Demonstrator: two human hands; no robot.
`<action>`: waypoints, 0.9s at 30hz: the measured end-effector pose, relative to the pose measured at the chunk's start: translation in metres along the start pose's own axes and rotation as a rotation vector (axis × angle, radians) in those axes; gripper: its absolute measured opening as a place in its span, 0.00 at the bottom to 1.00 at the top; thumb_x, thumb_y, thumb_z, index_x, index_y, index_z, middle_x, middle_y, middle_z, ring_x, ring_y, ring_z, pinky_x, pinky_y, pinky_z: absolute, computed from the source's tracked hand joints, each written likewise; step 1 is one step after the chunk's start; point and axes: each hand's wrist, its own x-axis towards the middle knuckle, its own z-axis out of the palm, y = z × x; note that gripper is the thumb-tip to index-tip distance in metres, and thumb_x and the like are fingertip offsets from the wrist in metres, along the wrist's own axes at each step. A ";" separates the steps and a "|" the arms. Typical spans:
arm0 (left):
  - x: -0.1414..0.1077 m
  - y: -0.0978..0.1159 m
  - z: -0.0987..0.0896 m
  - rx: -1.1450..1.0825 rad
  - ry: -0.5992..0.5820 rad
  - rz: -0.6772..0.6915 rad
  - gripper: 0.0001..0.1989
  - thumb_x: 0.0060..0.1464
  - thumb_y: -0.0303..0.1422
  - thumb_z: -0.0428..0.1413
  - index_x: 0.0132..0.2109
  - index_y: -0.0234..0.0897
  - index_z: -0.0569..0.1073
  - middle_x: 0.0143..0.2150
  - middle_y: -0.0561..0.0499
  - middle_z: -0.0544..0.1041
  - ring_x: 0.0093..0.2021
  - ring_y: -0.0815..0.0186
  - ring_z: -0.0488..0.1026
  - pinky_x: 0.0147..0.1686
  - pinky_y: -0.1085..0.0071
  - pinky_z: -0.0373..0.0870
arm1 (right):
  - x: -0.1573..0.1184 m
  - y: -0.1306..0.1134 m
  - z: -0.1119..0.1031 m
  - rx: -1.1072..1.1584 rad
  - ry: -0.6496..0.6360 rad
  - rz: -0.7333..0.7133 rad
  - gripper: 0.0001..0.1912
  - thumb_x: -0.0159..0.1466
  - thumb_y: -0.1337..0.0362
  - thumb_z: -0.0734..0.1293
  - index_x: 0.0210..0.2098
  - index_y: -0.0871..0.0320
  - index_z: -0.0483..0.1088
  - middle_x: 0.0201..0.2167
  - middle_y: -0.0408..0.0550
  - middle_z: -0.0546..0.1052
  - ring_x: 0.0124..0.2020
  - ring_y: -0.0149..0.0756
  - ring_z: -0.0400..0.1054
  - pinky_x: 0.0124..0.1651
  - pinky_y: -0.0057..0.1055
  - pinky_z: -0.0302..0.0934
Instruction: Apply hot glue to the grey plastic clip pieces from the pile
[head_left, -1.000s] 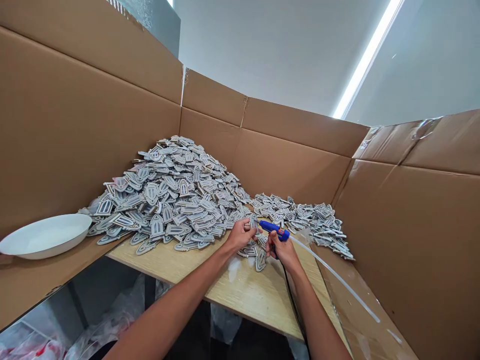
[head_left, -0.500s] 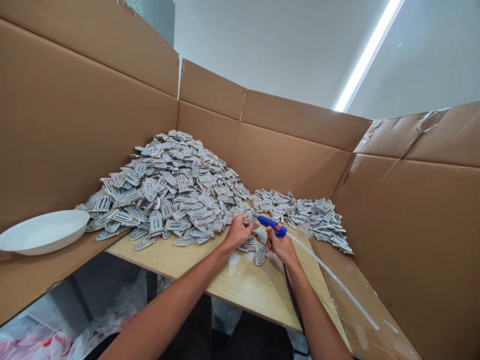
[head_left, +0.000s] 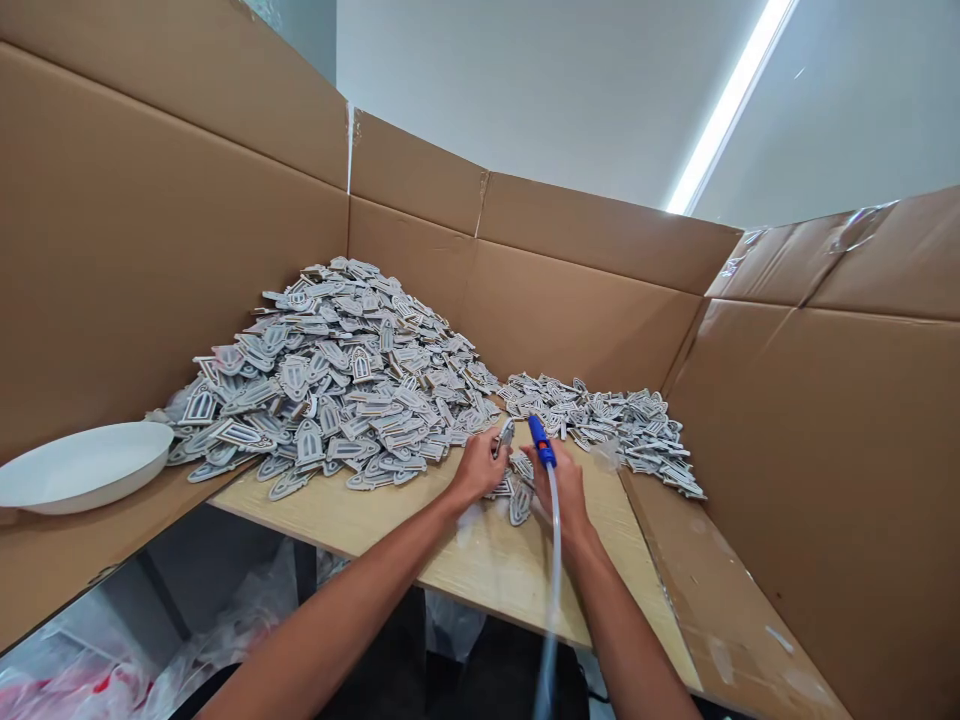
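Observation:
In my left hand (head_left: pixel 478 470) a small grey arched window-shaped piece (head_left: pixel 506 434) is gripped, tilted up between thumb and fingers. My right hand (head_left: pixel 562 487) is wrapped round a blue glue gun (head_left: pixel 541 442), its front end pointing away from me. A long translucent glue stick (head_left: pixel 555 560) trails from the gun's back end towards me, its near part blurred. Under and between my hands lie several more arched pieces (head_left: pixel 520 500) on the wooden board. The nozzle tip is hard to make out and stands apart from the held piece.
A tall heap of grey arched pieces (head_left: pixel 360 380) rises at the left, with a lower heap (head_left: pixel 637 440) at the back right. A white bowl (head_left: pixel 90 465) sits far left. Cardboard walls (head_left: pixel 585 310) surround the wooden board (head_left: pixel 337 525). Plastic bags (head_left: pixel 217 640) lie below.
My right hand has turned the glue gun from pointing left at the held piece to pointing away from me. The glue stick has swung left, and my left hand has tilted the piece.

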 end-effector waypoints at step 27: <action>0.012 -0.006 -0.006 -0.257 0.069 -0.074 0.12 0.48 0.40 0.56 0.25 0.36 0.70 0.21 0.57 0.65 0.23 0.70 0.59 0.26 0.72 0.56 | 0.004 0.012 -0.007 0.355 -0.395 0.321 0.36 0.58 0.28 0.59 0.23 0.55 0.71 0.18 0.49 0.76 0.17 0.35 0.67 0.19 0.28 0.52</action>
